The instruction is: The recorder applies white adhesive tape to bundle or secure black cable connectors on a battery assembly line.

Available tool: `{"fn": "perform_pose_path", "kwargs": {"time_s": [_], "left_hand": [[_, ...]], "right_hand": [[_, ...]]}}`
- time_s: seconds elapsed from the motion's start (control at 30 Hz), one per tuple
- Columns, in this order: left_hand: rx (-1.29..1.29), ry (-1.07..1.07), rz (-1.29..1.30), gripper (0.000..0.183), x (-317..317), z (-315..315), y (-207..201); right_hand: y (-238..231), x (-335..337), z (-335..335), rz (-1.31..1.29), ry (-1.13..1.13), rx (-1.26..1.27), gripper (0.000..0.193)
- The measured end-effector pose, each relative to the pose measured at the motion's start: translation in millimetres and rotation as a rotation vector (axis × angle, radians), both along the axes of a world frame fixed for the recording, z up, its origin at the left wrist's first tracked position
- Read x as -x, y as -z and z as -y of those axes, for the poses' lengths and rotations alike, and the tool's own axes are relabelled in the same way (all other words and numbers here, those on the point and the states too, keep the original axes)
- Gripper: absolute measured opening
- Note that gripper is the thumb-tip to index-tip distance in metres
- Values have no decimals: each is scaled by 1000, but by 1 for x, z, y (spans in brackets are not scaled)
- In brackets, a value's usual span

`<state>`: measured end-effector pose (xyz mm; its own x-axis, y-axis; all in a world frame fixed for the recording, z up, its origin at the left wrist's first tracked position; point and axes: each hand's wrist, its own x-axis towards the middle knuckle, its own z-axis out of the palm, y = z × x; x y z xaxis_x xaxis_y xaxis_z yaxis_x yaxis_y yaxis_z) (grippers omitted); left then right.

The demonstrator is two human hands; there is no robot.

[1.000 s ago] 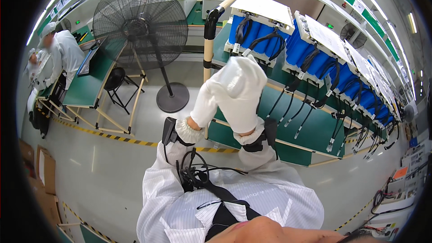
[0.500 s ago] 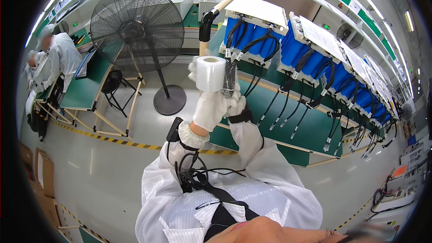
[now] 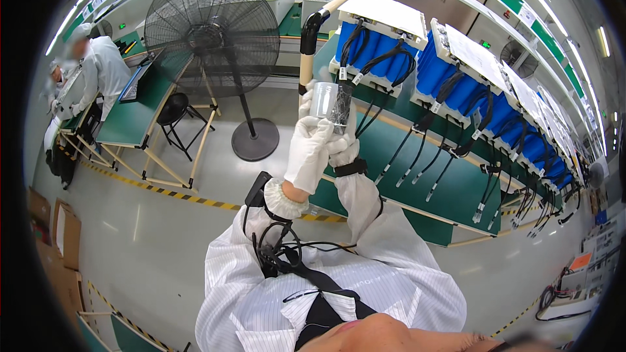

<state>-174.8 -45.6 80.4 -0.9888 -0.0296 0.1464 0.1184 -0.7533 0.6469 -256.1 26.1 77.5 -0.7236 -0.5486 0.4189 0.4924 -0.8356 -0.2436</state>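
The fingers of your left hand [image 3: 305,155] are closed at the lower end of a roll of clear film [image 3: 324,100], which is held up in the air near the corner post [image 3: 306,72] of the table. Your right hand [image 3: 344,148] is close against the left, its palm beside a dark, film-wrapped bundle [image 3: 342,107], and you cannot tell how firmly it grips; the roll stands just left of that bundle, below the nearest blue pack [image 3: 372,44].

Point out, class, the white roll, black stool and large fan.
White roll [image 3: 323,100]: head view, on its curved side.
Black stool [image 3: 172,109]: head view, on its seat.
Large fan [image 3: 205,36]: head view, centre of its grille.
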Motion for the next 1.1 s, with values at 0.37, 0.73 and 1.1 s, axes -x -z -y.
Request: {"fn": "perform_pose_path", "kwargs": {"time_s": [0.37, 0.73, 1.1], "left_hand": [[358, -99, -184, 38, -13, 9, -28], [963, -466, -569, 52, -9, 21, -32], [464, 109, -337, 43, 7, 31, -4]], "right_hand": [[-23, -58, -45, -259, 869, -292, 101], [-55, -98, -16, -451, 1297, -781, 107], [-56, -48, -10, -211, 883, -424, 56]]}}
